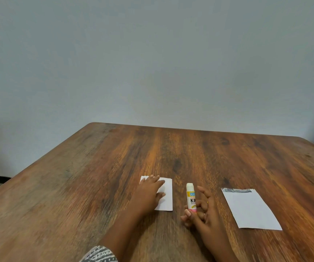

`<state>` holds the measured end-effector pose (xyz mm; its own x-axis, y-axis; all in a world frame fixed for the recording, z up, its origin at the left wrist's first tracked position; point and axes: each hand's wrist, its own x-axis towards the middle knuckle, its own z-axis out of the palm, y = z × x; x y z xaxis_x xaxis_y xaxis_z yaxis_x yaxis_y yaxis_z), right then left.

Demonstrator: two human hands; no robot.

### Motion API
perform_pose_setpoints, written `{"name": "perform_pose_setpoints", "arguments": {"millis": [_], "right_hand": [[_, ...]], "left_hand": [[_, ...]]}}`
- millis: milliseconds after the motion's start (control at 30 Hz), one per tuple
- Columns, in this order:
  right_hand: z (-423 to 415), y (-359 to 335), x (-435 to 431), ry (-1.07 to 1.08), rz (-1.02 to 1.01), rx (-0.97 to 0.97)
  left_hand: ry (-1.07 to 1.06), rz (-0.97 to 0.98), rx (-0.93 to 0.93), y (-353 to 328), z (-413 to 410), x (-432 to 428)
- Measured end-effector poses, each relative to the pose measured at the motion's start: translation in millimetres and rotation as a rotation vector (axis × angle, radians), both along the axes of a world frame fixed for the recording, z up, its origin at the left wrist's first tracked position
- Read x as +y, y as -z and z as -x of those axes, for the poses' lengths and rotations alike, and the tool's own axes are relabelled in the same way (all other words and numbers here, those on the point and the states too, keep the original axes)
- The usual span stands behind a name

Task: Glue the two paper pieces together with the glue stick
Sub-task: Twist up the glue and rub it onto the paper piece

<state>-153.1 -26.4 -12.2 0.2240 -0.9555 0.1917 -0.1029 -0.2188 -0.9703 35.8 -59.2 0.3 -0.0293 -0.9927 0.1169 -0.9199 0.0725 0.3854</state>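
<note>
A small white paper piece [167, 195] lies flat on the wooden table [95, 176]. My left hand [148, 193] rests flat on it with fingers spread, covering its left half. To the right, my right hand [201, 210] holds a glue stick [190, 197] upright by its lower end. The stick is white and yellow, uncapped, with the pale glue tip showing at the top. A larger white paper piece [250, 208] lies further right, apart from both hands, with a grey printed strip along its far edge.
The brown wooden table runs to a rounded far edge against a plain grey wall [152, 63]. Its left edge slants down toward me. A patterned sleeve [99, 255] shows on my left forearm at the bottom.
</note>
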Motion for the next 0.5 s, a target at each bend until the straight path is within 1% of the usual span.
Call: {"name": "perform_pose_setpoints", "arguments": {"millis": [33,100,133,200,300,400,500], "right_hand": [[-0.3,-0.1,-0.3,0.002,0.008,-0.001],[-0.5,-0.4,-0.8,0.014,0.028,-0.001],[-0.7,-0.4,-1.1,0.018,0.032,-0.009],[-0.6,-0.3,-1.9,0.017,0.030,-0.028],[0.7,-0.6,-1.5,0.006,0.053,-0.018],[1.1,-0.6,0.3,0.002,0.113,0.067],[1.0,1.1,-2.2,0.055,0.183,0.161]], "left_hand": [[-0.009,0.073,0.121,-2.4,6.6,4.4],[-0.019,0.168,0.438,-11.3,24.0,13.7],[-0.003,0.164,0.570,-15.9,32.4,18.5],[0.040,0.101,0.739,-20.2,46.1,26.2],[0.035,0.044,0.841,-18.3,58.0,29.0],[-0.041,0.081,0.843,-17.3,62.0,28.3],[-0.047,0.094,0.861,-18.4,63.6,28.0]]}}
